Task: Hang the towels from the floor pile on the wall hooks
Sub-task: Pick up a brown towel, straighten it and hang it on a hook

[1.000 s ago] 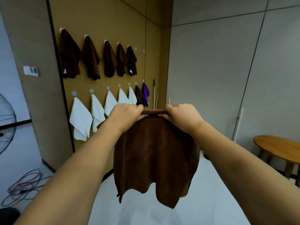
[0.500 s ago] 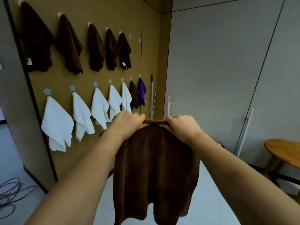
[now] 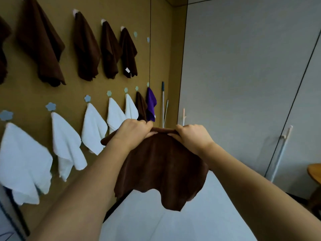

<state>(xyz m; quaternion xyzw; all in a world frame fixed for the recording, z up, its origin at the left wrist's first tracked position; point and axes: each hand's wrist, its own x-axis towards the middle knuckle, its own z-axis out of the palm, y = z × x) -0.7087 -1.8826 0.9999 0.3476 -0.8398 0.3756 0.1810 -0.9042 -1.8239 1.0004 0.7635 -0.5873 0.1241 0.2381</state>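
A brown towel (image 3: 161, 164) hangs in front of me, held up by its top edge. My left hand (image 3: 132, 131) grips the edge on the left and my right hand (image 3: 191, 134) grips it on the right, a short span of cloth stretched between them. On the tan wall (image 3: 161, 49) to the left, several brown towels (image 3: 86, 49) hang on the upper row of hooks. Several white towels (image 3: 93, 127), a brown one and a purple towel (image 3: 150, 103) hang on the lower row. Two bare blue flower hooks (image 3: 135, 34) stand at the upper row's right end.
A mop handle (image 3: 163, 101) leans in the corner beyond my hands. Grey wall panels (image 3: 243, 75) run along the right, with a white pole (image 3: 282, 150) leaning against them. A round wooden table (image 3: 315, 173) shows at the right edge. Pale floor (image 3: 156, 223) lies below.
I have moved closer to the hook wall, so the hung towels look larger and have shifted left. Both hands keep the same grip on the brown towel's top edge.
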